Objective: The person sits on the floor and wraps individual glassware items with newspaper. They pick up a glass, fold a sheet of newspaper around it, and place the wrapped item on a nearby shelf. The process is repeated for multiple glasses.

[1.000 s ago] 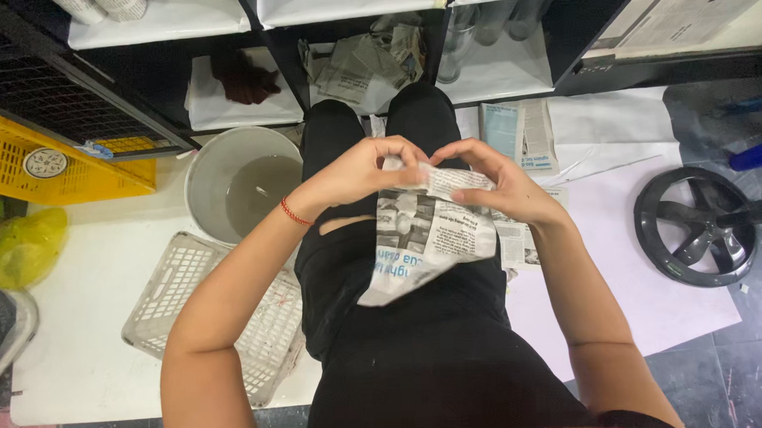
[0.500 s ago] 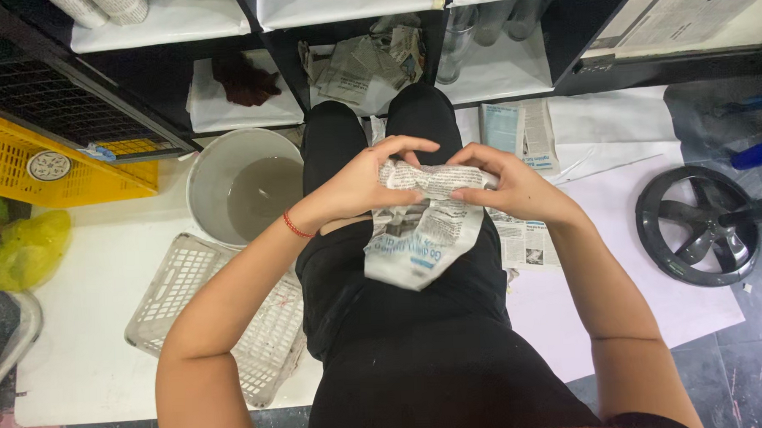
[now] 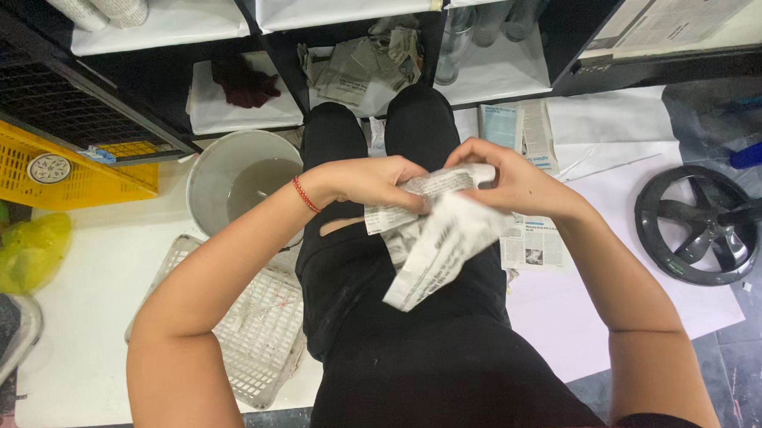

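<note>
While your left hand point(image 3: 371, 182) and right hand point(image 3: 515, 184) both pinch the crumpled newspaper sheet point(image 3: 437, 237) over your lap, right of the grey bucket point(image 3: 219, 173), expect light, limp, tearable paper; grip the bunched top.

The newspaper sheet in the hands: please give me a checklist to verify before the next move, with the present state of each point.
1. Left hand grips the newspaper sheet: ok.
2. Right hand grips the same sheet: ok.
3. Sheet is over the lap, not on the floor: ok.
4. Something is wrapped inside the sheet: cannot tell, the folds hide it.
5. Grey bucket stands upright beside the left knee, apart from the sheet: ok.
6. White plastic basket lies flat under the left forearm: ok.
</note>
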